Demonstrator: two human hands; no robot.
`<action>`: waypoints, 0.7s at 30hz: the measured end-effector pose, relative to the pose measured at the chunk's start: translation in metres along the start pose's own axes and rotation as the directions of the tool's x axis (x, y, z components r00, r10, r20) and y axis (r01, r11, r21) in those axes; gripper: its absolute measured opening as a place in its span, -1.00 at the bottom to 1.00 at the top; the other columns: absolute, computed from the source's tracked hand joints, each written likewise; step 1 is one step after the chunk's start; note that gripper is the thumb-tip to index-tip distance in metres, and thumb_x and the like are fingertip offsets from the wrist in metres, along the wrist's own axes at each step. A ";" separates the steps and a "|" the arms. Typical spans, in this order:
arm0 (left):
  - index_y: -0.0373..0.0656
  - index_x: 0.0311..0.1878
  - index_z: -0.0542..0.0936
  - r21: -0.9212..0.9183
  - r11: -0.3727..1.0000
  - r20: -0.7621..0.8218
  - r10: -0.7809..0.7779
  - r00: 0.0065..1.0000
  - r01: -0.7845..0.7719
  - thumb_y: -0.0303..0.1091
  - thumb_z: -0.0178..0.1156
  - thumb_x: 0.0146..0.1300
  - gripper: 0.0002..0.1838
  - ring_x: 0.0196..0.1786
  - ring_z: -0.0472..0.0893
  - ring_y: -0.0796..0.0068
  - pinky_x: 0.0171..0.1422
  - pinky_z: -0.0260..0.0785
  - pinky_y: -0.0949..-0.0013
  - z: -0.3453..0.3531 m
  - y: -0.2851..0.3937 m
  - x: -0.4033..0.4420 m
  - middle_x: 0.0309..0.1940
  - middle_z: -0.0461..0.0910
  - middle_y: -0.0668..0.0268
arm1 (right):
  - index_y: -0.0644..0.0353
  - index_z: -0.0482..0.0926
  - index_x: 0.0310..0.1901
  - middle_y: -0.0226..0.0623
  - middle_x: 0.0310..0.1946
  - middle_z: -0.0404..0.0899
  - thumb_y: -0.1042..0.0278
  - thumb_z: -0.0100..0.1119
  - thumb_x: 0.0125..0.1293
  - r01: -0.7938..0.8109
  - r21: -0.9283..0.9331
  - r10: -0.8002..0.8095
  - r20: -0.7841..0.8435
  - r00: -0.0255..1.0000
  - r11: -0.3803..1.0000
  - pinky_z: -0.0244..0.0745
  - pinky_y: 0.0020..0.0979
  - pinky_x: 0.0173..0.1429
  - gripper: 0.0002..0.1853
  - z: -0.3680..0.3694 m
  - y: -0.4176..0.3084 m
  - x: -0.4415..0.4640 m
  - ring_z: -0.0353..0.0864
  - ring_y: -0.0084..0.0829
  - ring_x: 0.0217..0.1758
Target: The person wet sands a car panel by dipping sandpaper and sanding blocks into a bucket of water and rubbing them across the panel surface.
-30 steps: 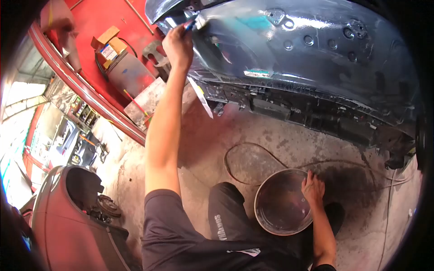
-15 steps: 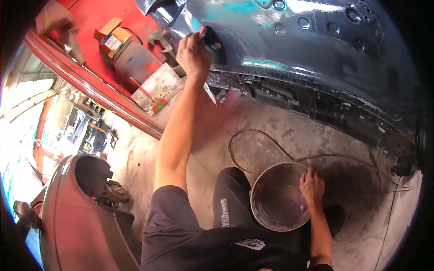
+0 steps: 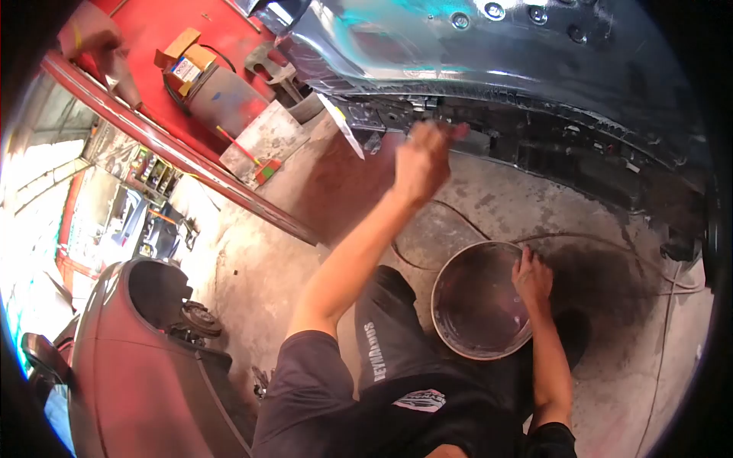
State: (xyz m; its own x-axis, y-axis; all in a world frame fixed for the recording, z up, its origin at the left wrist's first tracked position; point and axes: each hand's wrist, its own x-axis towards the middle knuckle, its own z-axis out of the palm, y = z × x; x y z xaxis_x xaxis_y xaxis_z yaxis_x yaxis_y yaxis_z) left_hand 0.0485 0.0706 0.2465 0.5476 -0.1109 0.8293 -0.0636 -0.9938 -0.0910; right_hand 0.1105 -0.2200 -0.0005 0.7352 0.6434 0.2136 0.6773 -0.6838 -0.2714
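My left hand (image 3: pixel 424 162), motion-blurred, is closed on a small reddish object (image 3: pixel 460 131), identity unclear. In view, it lies between the dark car panel (image 3: pixel 458 57) and a round tub (image 3: pixel 475 305). Tub sits beside my left leg (image 3: pixel 393 328). Right hand (image 3: pixel 532 278) rests at tub's right rim; cannot tell whether it grips. Hose (image 3: pixel 595 238) lies on the floor (image 3: pixel 252 298).

Left hand (image 3: pixel 424 164) curls, arm (image 3: pixel 350 263) reaching forward; right hand (image 3: pixel 533 278) rests lower.

Left hand (image 3: pixel 424 156), blurred, holding reddish object (image 3: pixel 460 131); right hand (image 3: pixel 532 277) touching round basin (image 3: pixel 479 305).
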 end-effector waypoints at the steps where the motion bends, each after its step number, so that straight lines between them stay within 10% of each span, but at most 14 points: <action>1: -0.08 -0.04 0.69 -0.084 0.995 0.064 0.057 0.996 -0.051 -0.64 0.27 0.11 -0.65 -0.20 0.62 0.14 -0.26 0.51 0.10 0.000 0.010 -0.010 -0.24 0.60 0.25 | 0.23 0.53 0.28 -0.01 -0.13 0.68 0.18 0.17 0.42 -0.009 -0.016 0.010 0.018 1.000 1.000 0.66 -0.05 -0.07 -0.52 -0.001 0.001 0.002 0.76 -0.01 -0.16; 6: -0.14 -0.05 0.72 -0.197 0.980 -0.093 -0.035 0.995 0.016 -0.67 0.30 0.07 -0.64 -0.25 0.64 0.09 -0.15 0.51 0.11 -0.040 -0.027 0.020 -0.23 0.67 0.16 | 0.23 0.53 0.25 0.00 -0.15 0.67 0.22 0.22 0.37 0.012 0.000 -0.012 -0.061 0.998 1.000 0.64 -0.02 -0.02 -0.53 0.003 0.003 0.003 0.73 0.03 -0.13; 7: -0.19 -0.10 0.71 -0.139 0.960 -0.131 -0.263 0.956 0.245 -0.65 0.32 0.12 -0.73 -0.25 0.65 0.03 -0.14 0.51 0.07 -0.050 -0.042 0.039 -0.30 0.66 0.11 | 0.22 0.53 0.24 0.00 -0.15 0.67 0.24 0.25 0.35 0.017 0.021 -0.015 -0.069 0.998 1.000 0.63 0.00 -0.01 -0.53 0.004 0.002 0.003 0.72 0.05 -0.12; 14: -0.34 -0.31 0.70 0.258 0.843 -0.358 -0.369 0.857 0.471 -0.17 0.34 0.27 -0.66 -0.22 0.72 -0.22 -0.09 0.49 -0.11 -0.092 -0.189 0.167 -0.31 0.69 -0.19 | 0.23 0.55 0.25 0.01 -0.13 0.68 0.18 0.18 0.39 -0.023 0.008 0.023 0.005 1.000 1.000 0.63 -0.05 -0.05 -0.53 -0.003 0.000 0.002 0.74 0.02 -0.13; 21: -0.34 -0.23 0.72 0.250 0.759 -0.436 -0.466 0.770 0.601 -0.34 0.34 0.13 -0.76 -0.16 0.72 -0.25 0.04 0.53 -0.10 -0.048 -0.139 0.167 -0.30 0.72 -0.15 | 0.27 0.54 0.24 0.03 -0.08 0.67 0.17 0.15 0.42 -0.068 0.060 0.064 0.059 0.996 0.996 0.62 -0.04 -0.02 -0.54 -0.003 -0.004 0.010 0.74 0.03 -0.11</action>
State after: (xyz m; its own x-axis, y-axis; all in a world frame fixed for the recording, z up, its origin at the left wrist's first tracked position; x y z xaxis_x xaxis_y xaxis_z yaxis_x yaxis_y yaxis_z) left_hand 0.1084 0.1907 0.4239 0.0871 0.3791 0.9213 0.4897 -0.8216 0.2918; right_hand 0.1150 -0.2120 0.0054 0.7741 0.6174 0.1400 0.6231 -0.7039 -0.3410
